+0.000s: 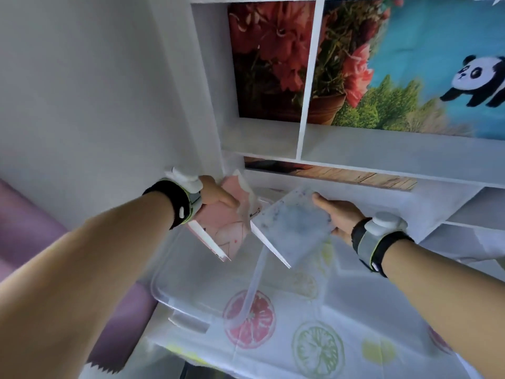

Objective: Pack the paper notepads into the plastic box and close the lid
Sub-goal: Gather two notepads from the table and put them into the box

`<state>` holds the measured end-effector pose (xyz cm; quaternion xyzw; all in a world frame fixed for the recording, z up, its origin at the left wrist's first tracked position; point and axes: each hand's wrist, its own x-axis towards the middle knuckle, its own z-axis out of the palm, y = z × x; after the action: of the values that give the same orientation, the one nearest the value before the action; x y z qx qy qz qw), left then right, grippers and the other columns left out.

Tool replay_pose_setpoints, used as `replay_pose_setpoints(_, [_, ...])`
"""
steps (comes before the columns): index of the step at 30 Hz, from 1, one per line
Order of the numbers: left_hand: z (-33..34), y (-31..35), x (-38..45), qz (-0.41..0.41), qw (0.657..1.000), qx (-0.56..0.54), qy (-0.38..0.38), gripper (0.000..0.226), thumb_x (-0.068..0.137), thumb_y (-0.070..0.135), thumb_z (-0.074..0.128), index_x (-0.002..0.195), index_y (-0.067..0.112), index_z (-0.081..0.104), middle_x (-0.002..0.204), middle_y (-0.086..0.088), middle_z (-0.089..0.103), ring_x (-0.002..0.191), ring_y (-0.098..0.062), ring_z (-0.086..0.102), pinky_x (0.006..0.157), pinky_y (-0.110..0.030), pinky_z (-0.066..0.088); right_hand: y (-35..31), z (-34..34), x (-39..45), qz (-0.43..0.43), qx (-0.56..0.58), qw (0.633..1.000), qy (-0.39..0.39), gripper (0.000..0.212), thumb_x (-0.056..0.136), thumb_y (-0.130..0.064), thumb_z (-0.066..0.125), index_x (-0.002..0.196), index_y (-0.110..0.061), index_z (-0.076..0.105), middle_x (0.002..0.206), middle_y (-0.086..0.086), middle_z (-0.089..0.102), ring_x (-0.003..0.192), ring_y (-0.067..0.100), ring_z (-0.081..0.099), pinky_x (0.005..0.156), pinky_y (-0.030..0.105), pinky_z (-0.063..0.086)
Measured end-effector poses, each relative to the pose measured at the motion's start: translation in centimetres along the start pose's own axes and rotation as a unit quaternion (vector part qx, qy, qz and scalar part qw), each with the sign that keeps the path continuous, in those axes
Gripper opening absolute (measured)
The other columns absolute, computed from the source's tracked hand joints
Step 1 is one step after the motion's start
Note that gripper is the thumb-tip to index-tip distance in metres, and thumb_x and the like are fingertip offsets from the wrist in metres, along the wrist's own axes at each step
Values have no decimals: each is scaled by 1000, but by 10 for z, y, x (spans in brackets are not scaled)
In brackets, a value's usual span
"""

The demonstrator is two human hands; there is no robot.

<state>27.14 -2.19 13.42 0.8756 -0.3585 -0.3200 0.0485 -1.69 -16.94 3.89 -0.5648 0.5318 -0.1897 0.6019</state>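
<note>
My left hand [218, 196] grips a pink notepad [226, 228] in a clear sleeve, tilted with its white page edge facing me. My right hand [337, 214] holds a pale blue speckled notepad [292, 225], also tilted, right beside the pink one. Both pads hang above an open clear plastic box [175, 269] that stands on the table below them. The box's rim curves along the left and front, and its right wall [254, 285] runs under the blue pad. Everything is blurred by motion.
A white tablecloth with citrus-slice prints [317, 348] covers the table. White shelving [303, 149] rises behind, backed by flower and panda pictures. A purple seat [32, 228] lies at the left. Both wrists wear black bands with white sensors.
</note>
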Motion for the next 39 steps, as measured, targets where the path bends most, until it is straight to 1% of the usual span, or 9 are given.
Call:
replay_pose_setpoints(8, [47, -64, 19, 102, 980, 158, -69, 80, 68, 58, 79, 128, 13, 52, 112, 0, 65, 97, -26, 64, 82, -33, 55, -23, 68, -38, -98, -32, 989, 106, 45, 64, -74, 68, 61, -29, 74, 50, -19, 63, 41, -3, 59, 36, 10, 40])
replay_pose_setpoints(12, [86, -75, 26, 159, 971, 161, -80, 87, 80, 58, 73, 144, 14, 33, 122, 9, 51, 101, -13, 47, 69, -24, 34, -25, 64, -39, -98, -36, 986, 130, 49, 65, -77, 66, 78, -32, 77, 76, -19, 74, 53, -4, 67, 55, 16, 52])
replay_pose_setpoints(15, [113, -84, 44, 195, 964, 112, -142, 71, 76, 31, 87, 134, 16, 48, 107, 12, 56, 94, -17, 54, 58, -23, 34, -21, 65, -33, -94, -49, 985, 138, 57, 66, -77, 64, 92, -28, 77, 88, -16, 75, 64, 3, 71, 70, 24, 53])
replay_pose_setpoints(17, [125, -90, 50, 201, 955, 108, -191, 67, 76, 16, 87, 135, 22, 56, 113, 9, 64, 102, -19, 59, 73, -30, 45, -16, 66, -34, -99, -53, 983, 144, 55, 70, -74, 64, 94, -27, 77, 89, -16, 74, 74, 5, 70, 68, 22, 50])
replay_pose_setpoints(20, [142, -95, 57, 216, 931, 164, -244, 69, 84, 14, 79, 145, 26, 50, 137, 0, 60, 116, -18, 55, 88, -30, 37, -8, 68, -29, -106, -56, 981, 155, 45, 79, -65, 65, 94, -24, 76, 90, -16, 73, 78, -1, 64, 64, 18, 45])
replay_pose_setpoints(24, [158, -93, 53, 268, 895, 305, -185, 60, 93, 25, 66, 149, 26, 45, 143, -4, 55, 129, -29, 54, 97, -33, 43, -4, 76, -23, -112, -57, 980, 153, 37, 85, -57, 66, 94, -22, 75, 84, -16, 70, 73, -5, 60, 61, 14, 42])
replay_pose_setpoints(27, [163, -101, 51, 245, 897, 324, -174, 69, 97, 19, 59, 158, 27, 27, 156, -4, 39, 141, -26, 41, 109, -32, 34, -13, 87, -18, -141, -70, 978, 134, 38, 85, -55, 68, 103, -21, 73, 95, -6, 73, 81, 6, 66, 58, 13, 48])
replay_pose_setpoints(31, [133, -108, 44, 238, 899, 334, -151, 65, 97, 22, 63, 155, 24, 34, 148, -2, 51, 134, -24, 51, 101, -28, 40, -42, 118, -7, -172, -143, 972, 78, 46, 73, -60, 75, 109, -32, 66, 99, -6, 73, 85, 19, 70, 67, 34, 60])
replay_pose_setpoints(39, [69, -113, 13, 316, 871, 376, -9, 26, 95, 25, 56, 117, 17, 67, 114, -7, 64, 108, -30, 61, 84, -32, 43, -59, 189, 30, -269, -464, 836, -116, 47, 81, -55, 68, 124, -37, 63, 127, -5, 68, 112, 25, 63, 84, 28, 41])
